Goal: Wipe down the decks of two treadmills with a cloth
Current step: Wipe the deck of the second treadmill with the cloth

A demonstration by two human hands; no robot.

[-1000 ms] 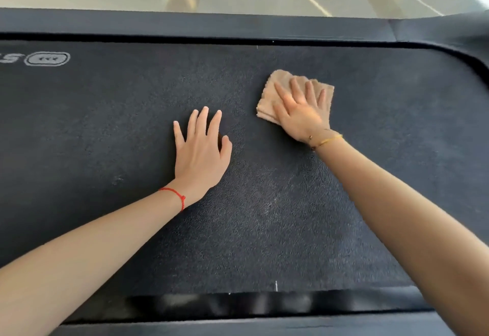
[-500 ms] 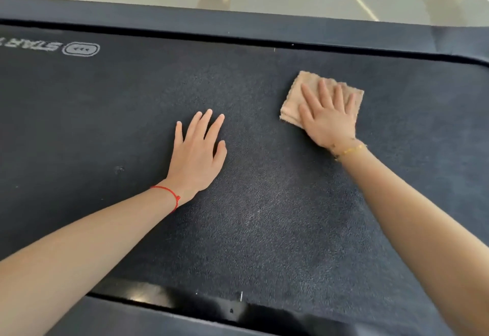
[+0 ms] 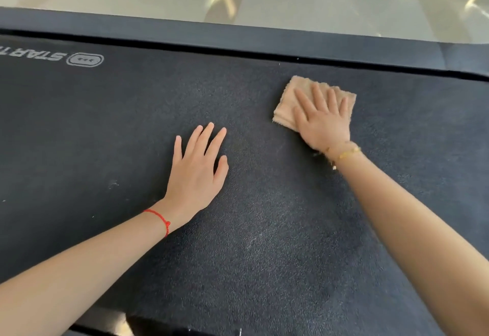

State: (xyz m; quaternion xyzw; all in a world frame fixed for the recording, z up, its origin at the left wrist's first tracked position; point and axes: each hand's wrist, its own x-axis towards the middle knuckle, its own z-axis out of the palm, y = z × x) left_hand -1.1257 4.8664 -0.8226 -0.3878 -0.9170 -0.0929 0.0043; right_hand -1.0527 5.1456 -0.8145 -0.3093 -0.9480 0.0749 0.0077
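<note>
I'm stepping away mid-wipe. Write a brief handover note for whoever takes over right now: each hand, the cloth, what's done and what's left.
Left hand: open, flat on the dark textured treadmill belt, bracing; holds nothing.
Right hand: open, fingers spread, pressing the folded beige terry cloth onto the belt near the far grey side rail.
Done: cannot tell how much is wiped. Pale specks and smudges show on the belt left of and in front of the hands.
Left: finish this deck, including the area by the white logo, then the second treadmill, which is not in view.
</note>
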